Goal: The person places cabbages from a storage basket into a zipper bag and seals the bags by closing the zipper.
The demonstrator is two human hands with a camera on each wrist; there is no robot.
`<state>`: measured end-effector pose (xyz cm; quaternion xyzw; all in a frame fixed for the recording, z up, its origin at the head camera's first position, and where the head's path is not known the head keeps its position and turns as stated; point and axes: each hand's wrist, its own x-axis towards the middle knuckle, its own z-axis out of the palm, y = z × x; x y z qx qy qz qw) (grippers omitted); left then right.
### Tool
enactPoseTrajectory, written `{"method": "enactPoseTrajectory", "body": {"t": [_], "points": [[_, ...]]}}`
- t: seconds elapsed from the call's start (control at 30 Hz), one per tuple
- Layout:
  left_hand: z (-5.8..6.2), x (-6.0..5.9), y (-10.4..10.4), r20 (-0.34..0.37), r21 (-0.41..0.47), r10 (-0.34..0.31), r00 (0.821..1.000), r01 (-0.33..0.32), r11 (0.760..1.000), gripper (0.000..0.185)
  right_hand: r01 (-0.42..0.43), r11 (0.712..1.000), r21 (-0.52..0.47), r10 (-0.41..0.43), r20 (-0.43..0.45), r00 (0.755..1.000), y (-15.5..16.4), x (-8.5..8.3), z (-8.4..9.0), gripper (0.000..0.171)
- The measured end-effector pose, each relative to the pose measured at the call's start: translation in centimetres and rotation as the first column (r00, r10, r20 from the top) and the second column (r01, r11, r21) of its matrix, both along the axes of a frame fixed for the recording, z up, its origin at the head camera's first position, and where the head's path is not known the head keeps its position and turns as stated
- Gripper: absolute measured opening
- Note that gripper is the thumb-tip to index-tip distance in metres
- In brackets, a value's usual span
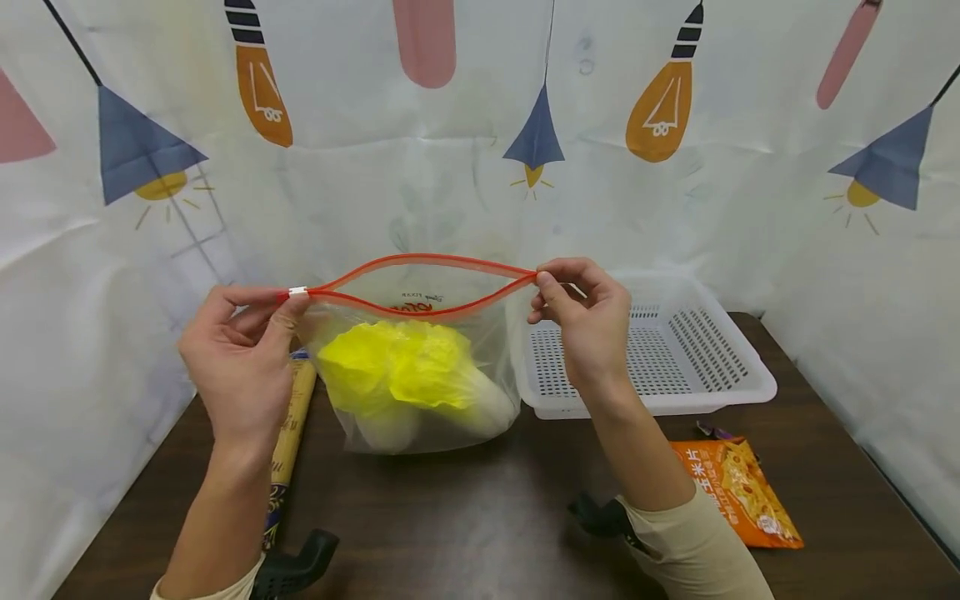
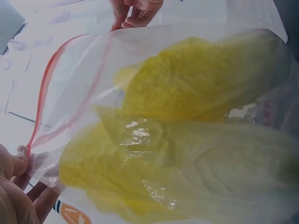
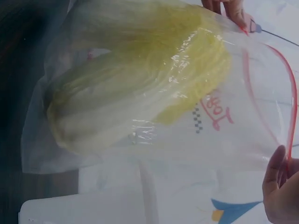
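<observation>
At far left, partly hidden behind the left forearm, a long tan paper-wrapped roll [image 1: 292,433] lying on the dark brown wooden table [image 1: 465,508]. Next, the left hand [image 1: 240,358], thumb and forefinger pinched on the white slider end [image 1: 298,292] of the red zip strip [image 1: 420,287]. Stretched between both hands, just above the tabletop with its bottom resting there, a clear plastic zip-top bag [image 1: 420,367], mouth gaping in a lens shape, holding a pale yellow leafy cabbage head [image 1: 405,379] that shows large through the film in both wrist views [image 2: 187,135] [image 3: 140,93]. Probably light to moderate in weight, the film thin, limp and slick, the leaves soft and easily bruised; best taken by the stiffer zip rim at its two corners, as now, rather than by the sagging wall. Then the right hand [image 1: 588,321], fingertips nipping the opposite end of the strip, remaining fingers curled loosely. Behind and right of it, touching neither hand, a white perforated plastic basket [image 1: 750,383]. Farthest right, flat on the table near the right sleeve, an orange foil snack packet [image 1: 738,492].
</observation>
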<state>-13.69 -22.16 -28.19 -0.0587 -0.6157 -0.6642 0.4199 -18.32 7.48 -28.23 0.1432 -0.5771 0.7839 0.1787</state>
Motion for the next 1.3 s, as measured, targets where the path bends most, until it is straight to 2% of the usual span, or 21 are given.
{"method": "enactPoseTrajectory", "body": {"t": [0.3, 0.4, 0.47, 0.57, 0.63, 0.7, 0.77, 0.83, 0.87, 1.03, 1.2, 1.3], "points": [[0.0, 0.1, -0.2, 0.069, -0.05, -0.055, 0.996, 0.058, 0.997, 0.012, 0.085, 0.988, 0.129, -0.089, 0.024, 0.996, 0.4, -0.3, -0.5, 0.015], [0.0, 0.1, -0.1, 0.095, -0.078, -0.052, 0.994, 0.059, 0.995, 0.016, 0.153, 0.964, 0.218, -0.155, -0.01, 0.988, 0.6, -0.1, -0.7, 0.011], [-0.1, 0.2, 0.0, 0.107, -0.099, -0.04, 0.993, 0.051, 0.994, 0.019, 0.21, 0.941, 0.266, -0.199, -0.068, 0.978, 0.5, 0.1, -0.7, 0.011], [-0.1, 0.3, 0.1, 0.111, -0.116, -0.037, 0.993, 0.05, 0.992, 0.022, 0.304, 0.914, 0.267, -0.248, -0.224, 0.942, -0.1, 0.5, -0.3, 0.013], [-0.2, 0.3, 0.2, 0.092, -0.098, -0.061, 0.994, 0.07, 0.993, 0.022, 0.345, 0.906, 0.246, -0.242, -0.366, 0.898, -0.8, 0.8, 0.1, 0.013], [-0.2, 0.2, 0.2, 0.08, -0.086, -0.079, 0.994, 0.086, 0.993, 0.022, 0.375, 0.889, 0.261, -0.211, -0.493, 0.844, -1.6, 1.1, 0.8, 0.013], [-0.2, 0.2, 0.3, 0.068, -0.066, -0.102, 0.992, 0.107, 0.992, 0.021, 0.376, 0.87, 0.319, -0.137, -0.575, 0.806, -2.5, 1.4, 1.5, 0.012], [-0.3, 0.2, 0.3, 0.057, -0.051, -0.118, 0.991, 0.121, 0.991, 0.021, 0.368, 0.836, 0.407, -0.048, -0.613, 0.788, -3.5, 1.6, 2.1, 0.013], [-0.3, 0.2, 0.3, 0.052, -0.045, -0.124, 0.991, 0.126, 0.991, 0.021, 0.357, 0.815, 0.456, -0.001, -0.616, 0.788, -4.1, 1.7, 2.4, 0.013], [-0.3, 0.2, 0.4, 0.053, -0.042, -0.131, 0.99, 0.133, 0.99, 0.022, 0.281, 0.691, 0.666, 0.206, -0.555, 0.806, -7.0, 1.8, 3.4, 0.018], [-0.5, 0.2, 0.5, 0.099, -0.109, -0.071, 0.993, 0.082, 0.991, 0.02, 0.236, 0.558, 0.796, 0.289, -0.452, 0.844, -9.3, 1.6, 4.2, 0.023], [-0.6, 0.2, 0.5, 0.104, -0.142, -0.045, 0.994, 0.059, 0.988, 0.02, 0.227, 0.455, 0.861, 0.291, -0.385, 0.876, -10.3, 1.6, 4.7, 0.027]]}}
